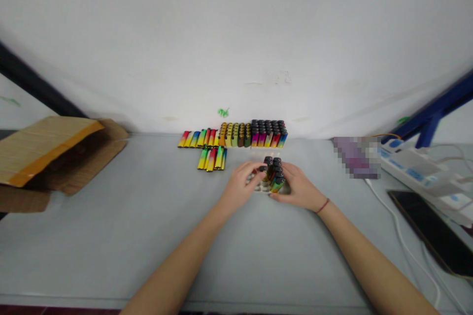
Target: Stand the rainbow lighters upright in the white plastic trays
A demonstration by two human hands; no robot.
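Note:
A small pale tray (263,187) with round slots stands on the table, partly hidden by my hands. Several upright lighters (277,183) with black tops and shiny coloured bodies fill its right side. My left hand (242,182) pinches a black-topped lighter (263,169) over the tray's left part; whether its base sits in a slot I cannot tell. Curved round the tray's right side, my right hand (297,188) steadies it, thumb at the near edge and fingers behind the lighters.
Loose yellow-based lighters (207,157) lie left of the tray. Against the wall stand a block of gold-topped lighters (234,135) and one of black-topped lighters (269,134). An opened cardboard box (55,152) is at left. A power strip (417,172), cables and a phone (432,226) occupy the right.

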